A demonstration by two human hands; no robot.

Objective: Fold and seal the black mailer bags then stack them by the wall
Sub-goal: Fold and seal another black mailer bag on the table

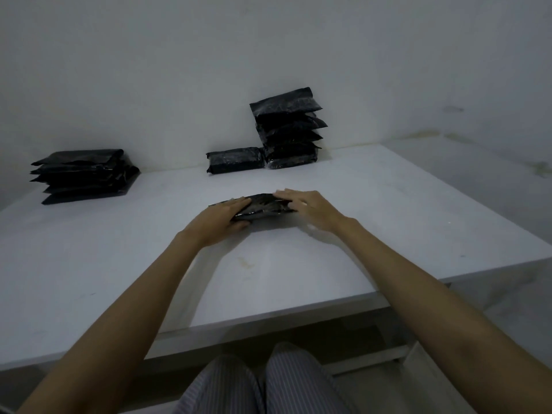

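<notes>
A black mailer bag (263, 207) lies flat on the white table (298, 264), in the middle. My left hand (219, 220) holds its left end, fingers laid over the top and thumb curled under the near edge. My right hand (310, 207) rests on its right end with fingers spread and fairly straight; it looks slightly blurred. By the wall stands a tall stack of sealed black bags (291, 130). A single sealed bag (236, 160) lies to the left of that stack.
A lower pile of flat black bags (85, 174) sits at the table's far left. The wall runs along the table's back edge. The table's near edge crosses in front of my striped trousers (260, 383).
</notes>
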